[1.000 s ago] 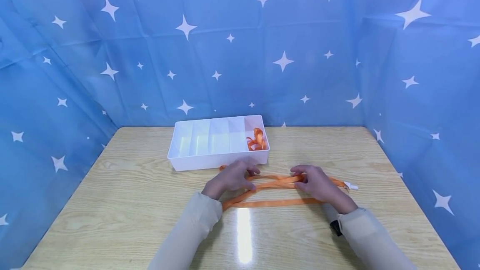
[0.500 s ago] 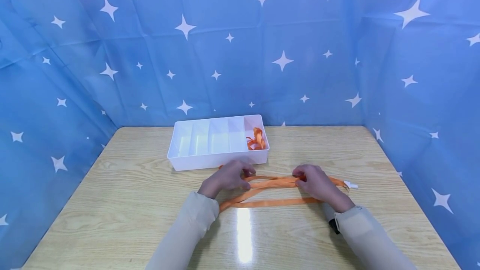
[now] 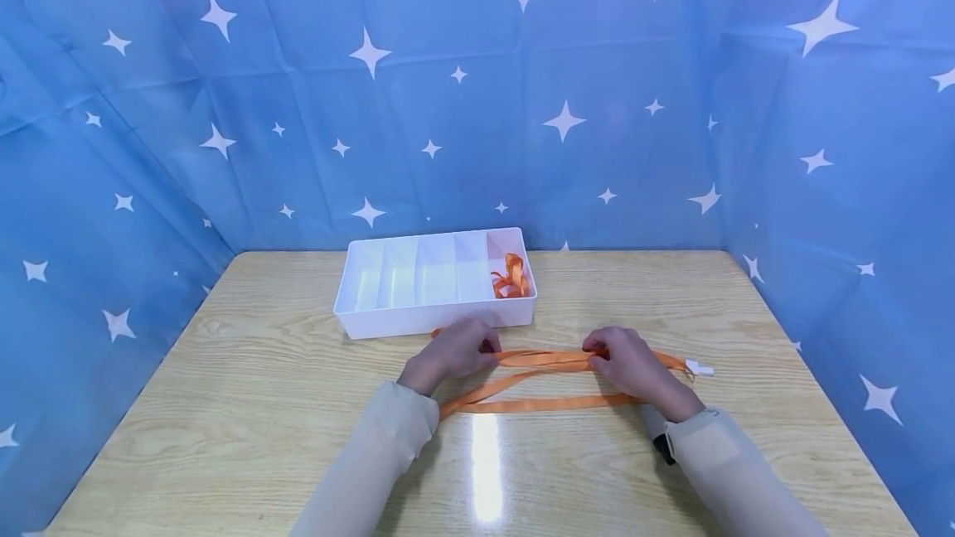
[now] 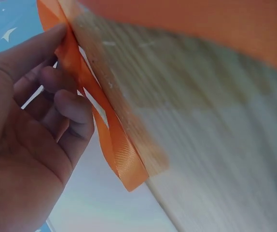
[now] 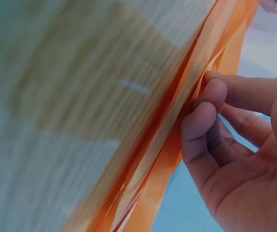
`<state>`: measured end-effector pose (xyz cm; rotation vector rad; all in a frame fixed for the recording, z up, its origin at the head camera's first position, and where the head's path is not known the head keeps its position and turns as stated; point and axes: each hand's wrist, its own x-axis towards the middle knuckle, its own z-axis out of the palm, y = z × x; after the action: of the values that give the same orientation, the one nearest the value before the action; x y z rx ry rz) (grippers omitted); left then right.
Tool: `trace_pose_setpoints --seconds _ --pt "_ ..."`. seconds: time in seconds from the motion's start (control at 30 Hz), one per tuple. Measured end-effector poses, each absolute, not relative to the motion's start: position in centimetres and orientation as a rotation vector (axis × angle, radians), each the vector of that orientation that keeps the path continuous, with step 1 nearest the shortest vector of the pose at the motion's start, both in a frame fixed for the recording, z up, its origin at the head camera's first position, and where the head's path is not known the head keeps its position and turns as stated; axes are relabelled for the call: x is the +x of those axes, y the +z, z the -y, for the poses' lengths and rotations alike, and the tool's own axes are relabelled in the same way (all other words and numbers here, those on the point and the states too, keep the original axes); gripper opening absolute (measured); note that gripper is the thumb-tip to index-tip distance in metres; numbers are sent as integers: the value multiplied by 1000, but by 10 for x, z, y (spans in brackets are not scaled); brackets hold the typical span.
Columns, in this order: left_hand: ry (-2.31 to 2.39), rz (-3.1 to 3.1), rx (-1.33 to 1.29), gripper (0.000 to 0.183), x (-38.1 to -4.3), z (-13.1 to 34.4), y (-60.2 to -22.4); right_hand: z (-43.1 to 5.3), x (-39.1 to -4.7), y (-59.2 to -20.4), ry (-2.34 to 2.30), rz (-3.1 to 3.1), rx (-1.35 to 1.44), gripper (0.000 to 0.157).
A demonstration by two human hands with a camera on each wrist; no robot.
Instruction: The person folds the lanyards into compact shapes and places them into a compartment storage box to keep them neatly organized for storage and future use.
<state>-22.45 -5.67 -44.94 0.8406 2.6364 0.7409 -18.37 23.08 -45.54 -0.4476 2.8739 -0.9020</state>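
A long orange ribbon [image 3: 545, 360] lies in several strands across the table, with a small white piece [image 3: 700, 369] at its right end. My left hand [image 3: 458, 352] pinches the upper strands near the front of the white box. In the left wrist view a folded loop of the ribbon [image 4: 129, 164] hangs beyond the fingertips. Farther right, my right hand [image 3: 630, 365] holds the same strands between thumb and fingers, as the right wrist view shows at the ribbon [image 5: 203, 79]. One lower strand runs loose below both hands, partly hidden by the left sleeve.
Behind the left hand stands a white box [image 3: 418, 320] divided into compartments. Its rightmost compartment holds another bundled orange ribbon [image 3: 512, 276]. The wooden table [image 3: 246, 404] meets a blue starry curtain [image 3: 477, 147] at the back and sides.
My left hand has drawn its thumb and fingers together on the upper strands, which now run closer together between the hands. My right hand has shifted slightly and keeps its hold.
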Motion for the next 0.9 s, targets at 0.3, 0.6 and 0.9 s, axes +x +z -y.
trace_pose_setpoints --seconds 0.3,0.6,0.9 --pt "744 -2661 872 7 -225 61 -442 -234 -186 -455 -930 -2890 -448 13" --pt "907 -2572 845 18 -227 64 -426 -241 -186 -448 -973 -2901 -383 21" --pt "1264 -2425 926 29 -227 68 -412 -247 -186 -443 -1026 -2912 -369 28"
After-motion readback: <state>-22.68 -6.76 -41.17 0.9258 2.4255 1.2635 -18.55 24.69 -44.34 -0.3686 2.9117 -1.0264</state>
